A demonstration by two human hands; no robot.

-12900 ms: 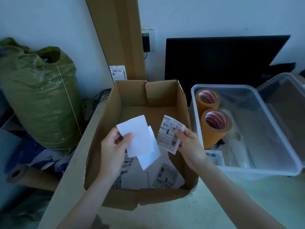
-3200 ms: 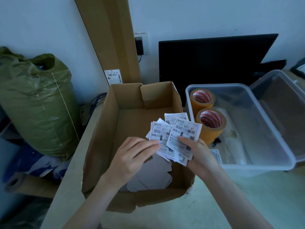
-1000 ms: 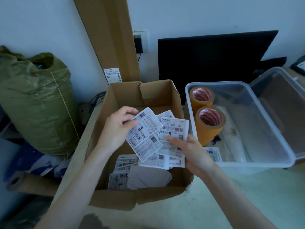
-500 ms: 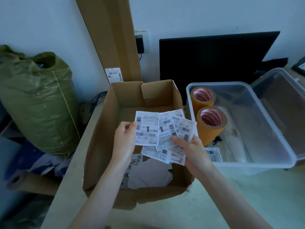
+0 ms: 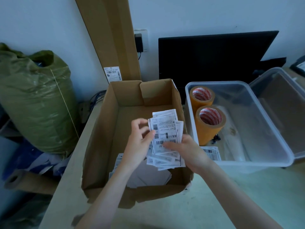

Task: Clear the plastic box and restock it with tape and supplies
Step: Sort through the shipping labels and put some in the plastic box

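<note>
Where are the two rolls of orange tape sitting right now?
In the head view, right of centre: both tape rolls stand on end inside the clear plastic box, against its left wall, just beside the cardboard box.

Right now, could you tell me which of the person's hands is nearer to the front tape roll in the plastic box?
Right. The right hand is just left of the front tape roll; the left hand lies farther left, across the labels.

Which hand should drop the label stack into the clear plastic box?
Right, probably. The right hand grips the white barcode label stack on the side nearest the clear plastic box; the left hand pinches its far edge over the brown cardboard box.
</note>
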